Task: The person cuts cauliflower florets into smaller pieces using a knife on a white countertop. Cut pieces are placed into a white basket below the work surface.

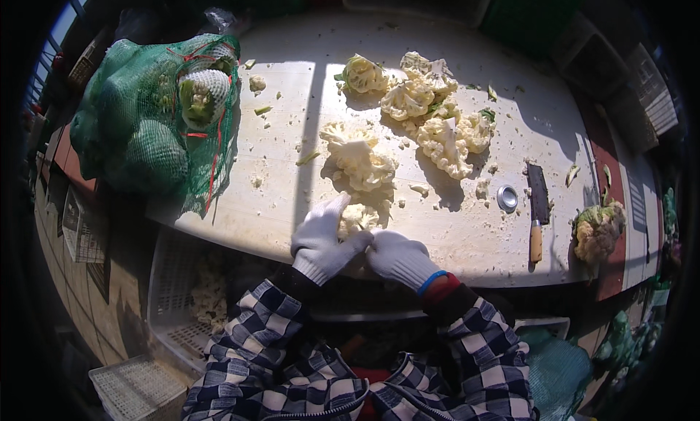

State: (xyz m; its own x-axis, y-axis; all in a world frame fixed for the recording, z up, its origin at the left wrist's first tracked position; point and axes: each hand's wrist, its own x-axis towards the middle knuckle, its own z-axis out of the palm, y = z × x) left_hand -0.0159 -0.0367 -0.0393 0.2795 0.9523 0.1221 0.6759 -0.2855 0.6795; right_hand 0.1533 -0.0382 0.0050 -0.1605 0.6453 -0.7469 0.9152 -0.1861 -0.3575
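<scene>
My left hand, in a white knit glove, is closed around the left side of a small cauliflower piece at the table's near edge. Curled against the near right side of that piece is my right hand, also gloved, with a blue band at the wrist. Its fingertips are hidden, so its grip is unclear. Just beyond lies a larger cut cauliflower chunk, pale stem upward. Farther right, several cauliflower chunks form a loose group. A cleaver with a wooden handle rests beside a round metal object.
A green mesh sack of foam-wrapped cauliflowers fills the table's left end. One browned cauliflower sits at the right. Crumbs and leaf scraps litter the white tabletop. Below it, at left, a plastic crate holds cauliflower pieces.
</scene>
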